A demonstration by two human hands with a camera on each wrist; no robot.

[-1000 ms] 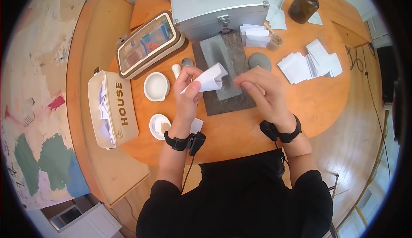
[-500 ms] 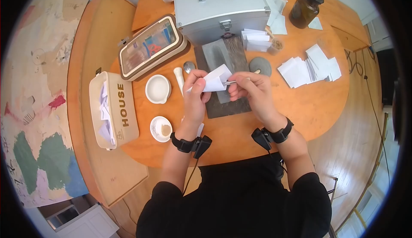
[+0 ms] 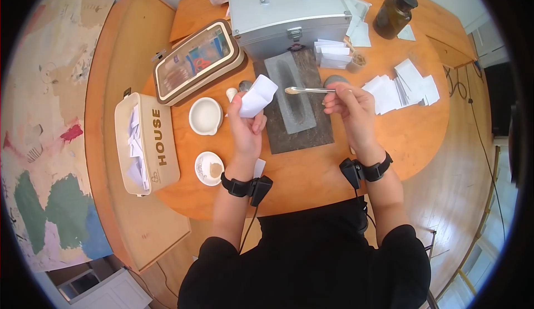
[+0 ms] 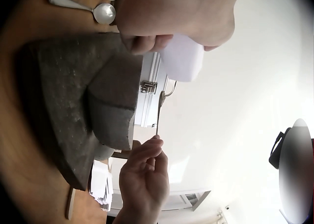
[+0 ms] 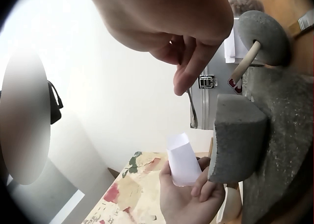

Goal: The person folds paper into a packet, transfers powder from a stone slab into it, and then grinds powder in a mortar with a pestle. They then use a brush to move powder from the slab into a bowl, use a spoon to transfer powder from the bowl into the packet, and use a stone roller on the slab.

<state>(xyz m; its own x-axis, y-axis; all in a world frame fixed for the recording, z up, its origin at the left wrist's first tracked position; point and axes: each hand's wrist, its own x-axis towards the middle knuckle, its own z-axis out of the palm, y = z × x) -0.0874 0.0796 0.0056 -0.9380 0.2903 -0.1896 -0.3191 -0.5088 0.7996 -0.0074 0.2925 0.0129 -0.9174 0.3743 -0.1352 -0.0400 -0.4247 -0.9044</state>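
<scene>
My left hand (image 3: 245,133) holds a small folded white paper packet (image 3: 258,96), its mouth tilted up toward the right. In the right wrist view the packet (image 5: 184,161) stands with its top edge spread. Between thumb and fingers my right hand (image 3: 356,114) pinches the handle of a slim metal spoon (image 3: 311,90). Its tip points left toward the packet, apart from it, and a little brownish matter shows there. Below both hands lies a grey stone grinding trough (image 3: 292,100) on a dark slab (image 3: 295,145). A round grinding stone (image 5: 265,35) with a wooden handle is beside it.
To the left are a white mortar (image 3: 205,116), a small dish (image 3: 208,168) with tan powder and a bin (image 3: 167,142) of papers. A silver case (image 3: 289,16) and brown jar (image 3: 395,13) stand behind. White papers (image 3: 384,94) lie to the right.
The spoon has come out of the packet's mouth, and my right hand has drawn it to the right. My left hand has moved slightly left and turned the packet more upright.
</scene>
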